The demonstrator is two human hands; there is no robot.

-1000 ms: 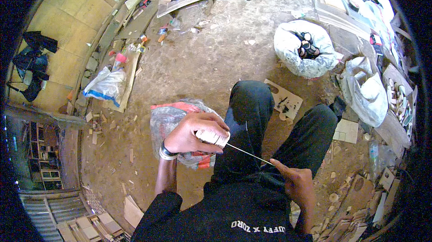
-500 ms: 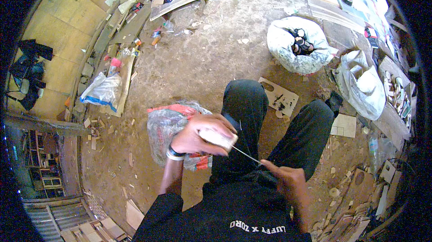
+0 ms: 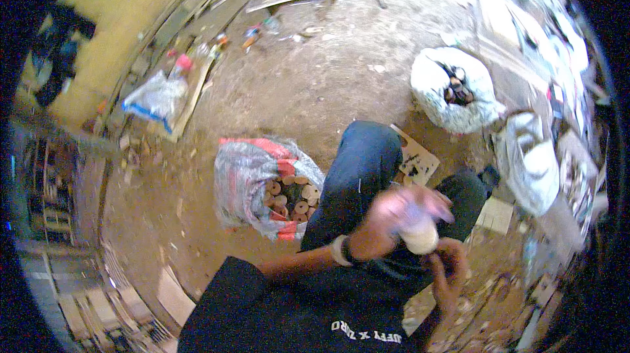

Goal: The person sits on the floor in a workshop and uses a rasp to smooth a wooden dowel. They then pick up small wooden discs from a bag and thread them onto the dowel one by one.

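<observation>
My left hand, blurred by motion, is closed around a pale round-ended piece, which looks like wood, above my lap. Just below it, my right hand is closed with its fingertips close to the piece. Whatever my right hand grips is hidden in the blur; the thin metal rod is not visible now. Left of my knee stands a grey-and-red plastic bag holding several round wooden discs, some with a hole in the middle.
A white sack of dark-edged round pieces stands ahead on the right, beside a paler sack. Between my feet lies a flat board with dark marks. Wood scraps litter the dirt floor, and a clear plastic bag lies at the left.
My left hand has moved right with the pale piece, uncovering the bag of discs. My hands are now close together, and the rod has gone out of sight. The view has shifted.
</observation>
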